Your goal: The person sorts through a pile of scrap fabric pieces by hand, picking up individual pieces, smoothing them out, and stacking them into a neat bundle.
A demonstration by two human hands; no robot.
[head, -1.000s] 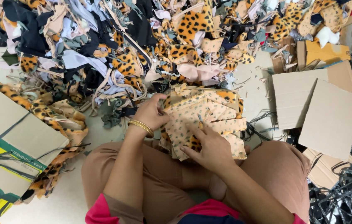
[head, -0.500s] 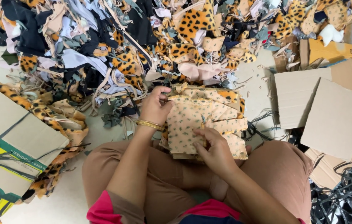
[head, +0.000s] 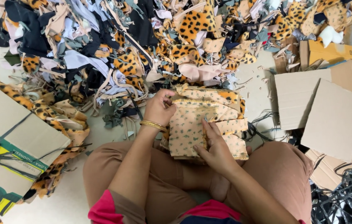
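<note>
A stack of tan, small-spotted fabric pieces [head: 192,124] rests on my lap and the floor between my knees. My left hand [head: 158,108], a gold bangle on its wrist, grips the stack's upper left edge with curled fingers. My right hand [head: 214,145] lies on the middle of the stack, fingers pinching the edge of the top fabric piece [head: 184,128]. Orange leopard-print pieces [head: 230,96] show at the stack's far edge.
A big heap of fabric scraps [head: 143,37], leopard-print, black, grey and pink, fills the floor ahead. A tied cardboard box [head: 6,145] sits left with leopard strips draped on it. Flat cardboard sheets [head: 329,108] lie right, above black strapping [head: 342,195].
My left hand has slid a little up along the stack's left edge. My right hand stays on the top piece with only slight finger movement.
</note>
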